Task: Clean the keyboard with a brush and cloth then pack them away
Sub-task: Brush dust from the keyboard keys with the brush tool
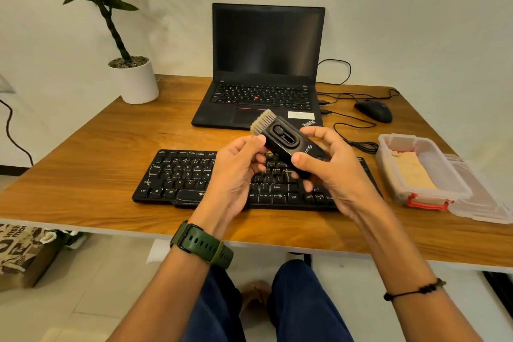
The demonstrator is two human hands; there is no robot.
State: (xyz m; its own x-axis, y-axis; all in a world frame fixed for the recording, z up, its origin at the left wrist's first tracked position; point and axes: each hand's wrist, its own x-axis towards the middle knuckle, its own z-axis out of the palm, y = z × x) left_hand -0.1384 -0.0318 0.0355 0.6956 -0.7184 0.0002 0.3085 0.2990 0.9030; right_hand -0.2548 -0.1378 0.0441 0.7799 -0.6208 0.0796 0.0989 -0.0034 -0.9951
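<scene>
One clear plastic box (424,172) with red clips sits open at the right side of the wooden table (83,152), and a single folded tan cloth (413,175) lies inside it; the box's clear lid (483,197) rests just beside it on the right, partly under its edge. One white pot (137,83) at the far left corner holds a leafy plant over pebbles.

Both hands hold one black cleaning brush (286,141) in the air above the keyboard (177,177) (pale bristles pointing away and to the left). The left hand (236,172) pinches the brush near its bristle end between thumb and fingers, and the right hand (330,164) grips the other end, fingers curled round the body.

There is one separate black keyboard, lying flat near the table's front edge, one open laptop (266,63) behind it with a dark screen, and one black wired mouse (373,110) to the laptop's right, its cable looping across the table
</scene>
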